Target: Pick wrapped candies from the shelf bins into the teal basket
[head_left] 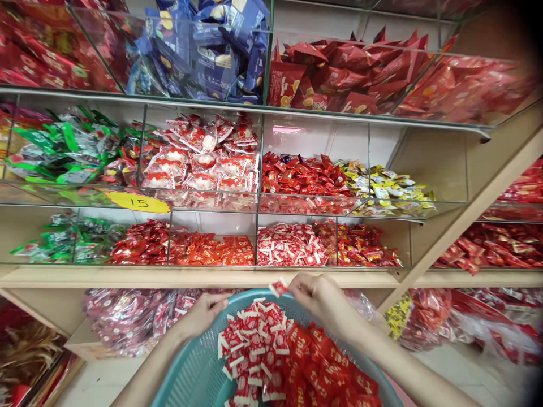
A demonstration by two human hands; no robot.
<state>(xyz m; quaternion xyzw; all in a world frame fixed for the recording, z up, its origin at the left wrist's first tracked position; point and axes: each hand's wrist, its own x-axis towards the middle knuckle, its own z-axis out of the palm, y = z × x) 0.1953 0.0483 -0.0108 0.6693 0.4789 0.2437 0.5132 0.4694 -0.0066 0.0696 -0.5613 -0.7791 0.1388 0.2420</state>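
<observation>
A teal plastic basket (193, 367) is in front of me below the lowest shelf. Inside it, red-and-white wrapped candies (257, 345) lie on the left and plain red wrapped candies (322, 367) on the right. My left hand (207, 310) is closed on the basket's far left rim. Between the fingertips of my right hand (316, 297) is one small red-and-white wrapped candy (279, 287), held over the far rim. Just above, matching red-and-white candies (291, 244) fill a clear bin on the lowest shelf.
Clear-fronted bins hold red candies (142, 243), red-and-white packets (199, 161), green packets (63, 147) and blue packets (212, 56). A yellow tag (138, 202) reads 15. A wooden ledge (127, 278) runs behind the basket. Bagged sweets (123, 319) sit beneath it.
</observation>
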